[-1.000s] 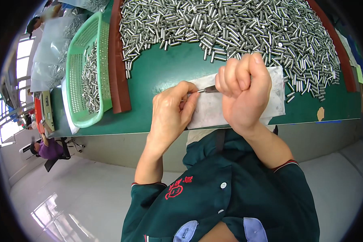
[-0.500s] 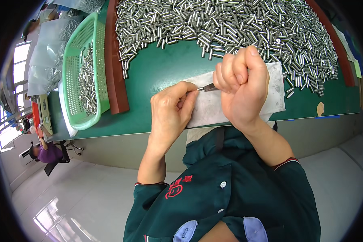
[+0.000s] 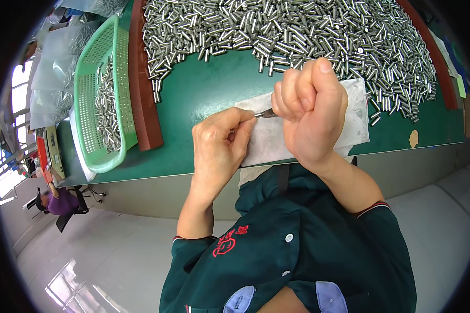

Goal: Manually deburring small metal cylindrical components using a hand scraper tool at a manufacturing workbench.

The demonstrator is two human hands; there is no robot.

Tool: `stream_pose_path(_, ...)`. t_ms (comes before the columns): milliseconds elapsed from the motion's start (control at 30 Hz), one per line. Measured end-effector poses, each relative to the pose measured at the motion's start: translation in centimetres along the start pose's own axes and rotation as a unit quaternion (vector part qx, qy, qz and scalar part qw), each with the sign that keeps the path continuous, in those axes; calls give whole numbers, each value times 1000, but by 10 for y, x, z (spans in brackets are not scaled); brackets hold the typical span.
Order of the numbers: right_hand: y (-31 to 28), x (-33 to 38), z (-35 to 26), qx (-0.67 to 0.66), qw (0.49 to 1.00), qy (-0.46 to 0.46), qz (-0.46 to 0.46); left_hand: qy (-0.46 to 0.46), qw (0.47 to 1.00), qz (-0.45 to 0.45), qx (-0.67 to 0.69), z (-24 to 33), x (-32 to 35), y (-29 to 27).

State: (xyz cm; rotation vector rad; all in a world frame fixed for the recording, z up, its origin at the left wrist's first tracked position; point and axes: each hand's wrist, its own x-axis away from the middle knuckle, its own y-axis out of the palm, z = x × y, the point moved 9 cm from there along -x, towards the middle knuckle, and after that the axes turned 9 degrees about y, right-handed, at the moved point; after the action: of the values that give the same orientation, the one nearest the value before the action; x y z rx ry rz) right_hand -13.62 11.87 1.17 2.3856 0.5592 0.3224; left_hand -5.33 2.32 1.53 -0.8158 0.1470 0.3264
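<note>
My right hand (image 3: 310,112) is closed in a fist around a thin dark metal tool (image 3: 265,113) whose tip pokes out to the left. My left hand (image 3: 220,148) pinches something small at that tip; the piece is hidden by the fingertips. Both hands hover over a white cloth (image 3: 357,117) lying on the green table (image 3: 203,94). Just behind the hands a wide heap of small shiny metal cylinders (image 3: 297,28) covers the table.
A green plastic basket (image 3: 89,104) with several metal cylinders stands at the left, beside a brown-red border strip (image 3: 143,88). Clear plastic bags (image 3: 52,68) lie further left. A seated person in purple (image 3: 57,201) is far off on the floor.
Both hands stay together over the white cloth, shifting only slightly. The grip on the tool and the pinch at its tip look unchanged.
</note>
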Motion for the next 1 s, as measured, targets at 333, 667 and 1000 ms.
stream_pose_path(333,22,9,-5,145,984,-88,-50,1,1000,-17,12,0,-3,-1)
stream_pose_path(667,10,3,0,-8,999,-26,-34,-207,693,-30,690,-35,-5,18)
stream_pose_path(1000,6,1,-1,-13,999,-23,-38,-234,710,-28,663,-40,-22,24)
